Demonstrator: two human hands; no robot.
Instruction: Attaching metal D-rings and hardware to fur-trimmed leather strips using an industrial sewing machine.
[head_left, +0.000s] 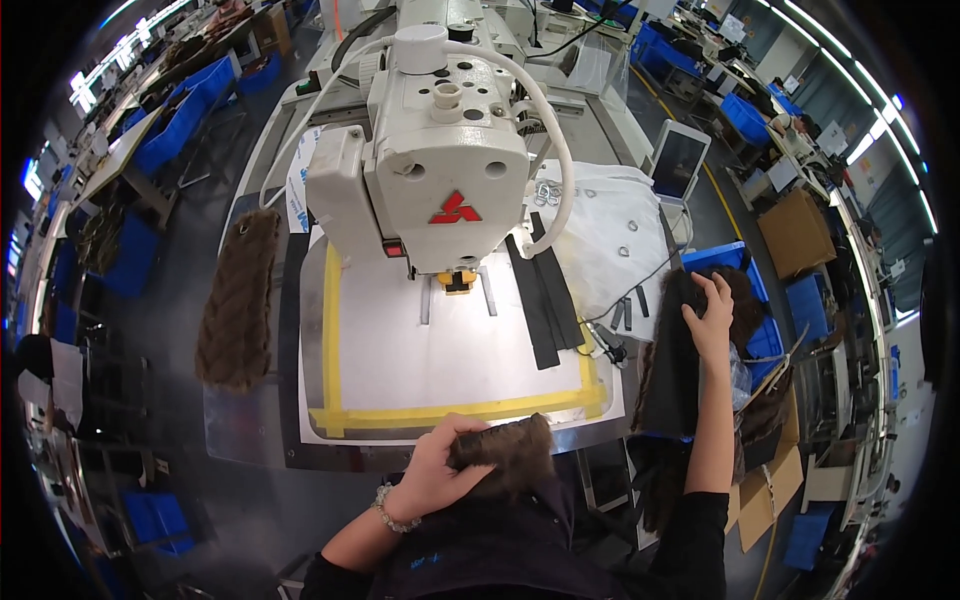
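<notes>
A piece of brown fur (515, 455) is gripped in my left hand (440, 470), close to my body at the table's front edge. Its fingers close round the piece's left end. Out to the right, my right hand (712, 318) lies with curved, spread fingers on a long black fabric panel (668, 365). Brown fur (738, 300) shows just beyond those fingers, by the blue bin (765, 318). Ahead of me stands a white industrial sewing machine (450, 165). Beneath its head is a white work plate (450, 355) bordered by yellow tape.
Two black strips (541, 295) lie right of the machine head. Metal rings and small black pieces rest on a white sheet (610, 215). A long quilted brown fur piece (238, 300) is at the left edge. A screen (680, 160) stands back right; a cardboard box (770, 500) sits lower right.
</notes>
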